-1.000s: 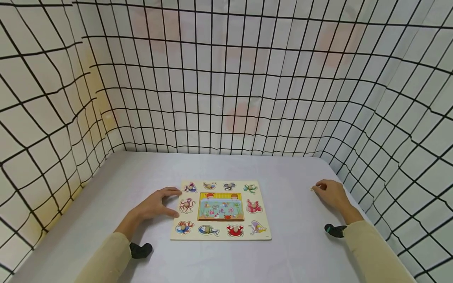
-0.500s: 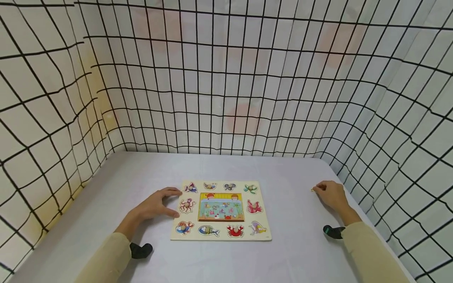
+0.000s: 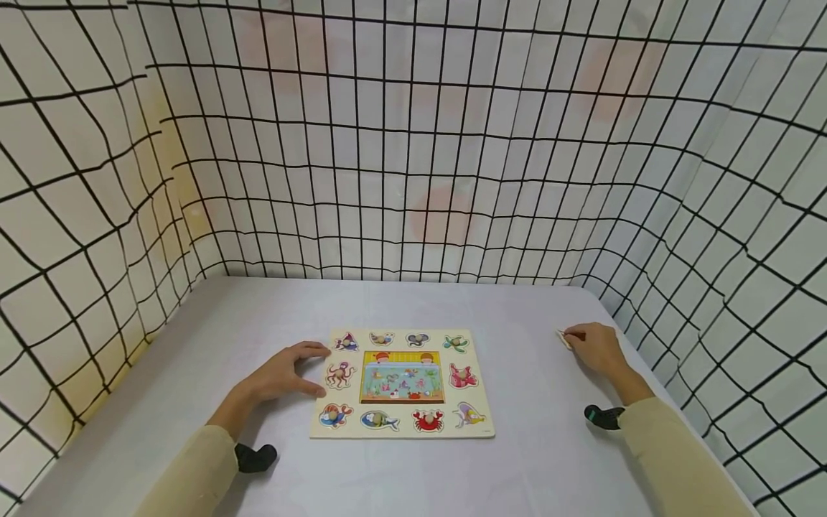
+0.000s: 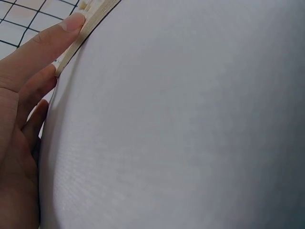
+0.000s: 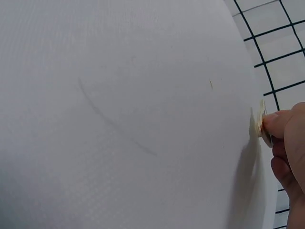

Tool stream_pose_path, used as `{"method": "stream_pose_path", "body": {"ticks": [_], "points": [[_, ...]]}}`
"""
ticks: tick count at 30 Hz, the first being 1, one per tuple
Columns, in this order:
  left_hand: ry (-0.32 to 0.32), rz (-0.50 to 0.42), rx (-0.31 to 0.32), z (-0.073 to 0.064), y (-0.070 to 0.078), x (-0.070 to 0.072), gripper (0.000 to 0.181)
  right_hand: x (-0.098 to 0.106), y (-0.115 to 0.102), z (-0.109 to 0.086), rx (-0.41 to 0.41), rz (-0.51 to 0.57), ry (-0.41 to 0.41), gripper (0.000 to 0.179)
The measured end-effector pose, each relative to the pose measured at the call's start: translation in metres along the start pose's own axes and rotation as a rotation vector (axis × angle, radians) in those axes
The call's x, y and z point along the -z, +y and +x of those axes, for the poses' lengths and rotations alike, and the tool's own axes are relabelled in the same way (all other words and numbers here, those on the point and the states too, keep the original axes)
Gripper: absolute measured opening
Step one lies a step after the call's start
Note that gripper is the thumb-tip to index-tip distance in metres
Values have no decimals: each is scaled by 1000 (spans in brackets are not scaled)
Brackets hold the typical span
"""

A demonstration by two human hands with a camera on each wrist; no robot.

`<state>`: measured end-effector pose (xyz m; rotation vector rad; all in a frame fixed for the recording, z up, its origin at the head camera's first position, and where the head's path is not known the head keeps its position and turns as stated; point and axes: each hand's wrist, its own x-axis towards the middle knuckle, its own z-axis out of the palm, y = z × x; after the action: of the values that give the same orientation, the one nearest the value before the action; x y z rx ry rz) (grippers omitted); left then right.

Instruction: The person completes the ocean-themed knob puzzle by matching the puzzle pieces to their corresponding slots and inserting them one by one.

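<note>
A cream wooden knob puzzle board point(image 3: 477, 398) lies flat on the table, with sea creature pictures around a printed aquarium scene. My left hand point(image 3: 283, 375) rests at its left side, thumb and fingers spread along the edge. In the left wrist view, the thumb tip touches the board's side point(image 4: 99, 18). Off to the right, my right hand point(image 3: 597, 352) pinches a small, thin wooden puzzle piece point(image 3: 564, 339) between thumb and fingers. The right wrist view shows this piece point(image 5: 261, 121) nearly edge-on, so its picture is hidden.
A white cloth covers the table point(image 3: 413, 477). Black wire mesh point(image 3: 407, 172) stands along the back and both sides, with white sheeting behind it. A black band end point(image 3: 257, 458) sticks out at the left cuff, and another black end point(image 3: 602, 417) at the right.
My right hand has moved slightly left and away from me, and more of the pinched puzzle piece shows. The left hand stays at the board's edge.
</note>
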<state>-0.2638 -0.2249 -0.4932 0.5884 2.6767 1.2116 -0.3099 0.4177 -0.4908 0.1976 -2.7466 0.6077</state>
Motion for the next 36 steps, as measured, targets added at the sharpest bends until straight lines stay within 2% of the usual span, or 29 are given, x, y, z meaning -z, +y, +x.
{"method": "stream_pose_path", "body": {"ticks": [8, 23, 31, 36], "points": [[1, 16, 10, 1, -1, 0, 83, -2, -11, 2, 57, 30, 2, 17], [-2, 14, 1, 0, 0, 1, 83, -12, -52, 0, 132, 106, -13, 15], [-8, 19, -19, 1, -1, 1, 83, -19, -72, -7, 274, 127, 18, 15], [-2, 23, -4, 0, -2, 0, 84, -23, -89, -9, 362, 156, 0, 18]]}}
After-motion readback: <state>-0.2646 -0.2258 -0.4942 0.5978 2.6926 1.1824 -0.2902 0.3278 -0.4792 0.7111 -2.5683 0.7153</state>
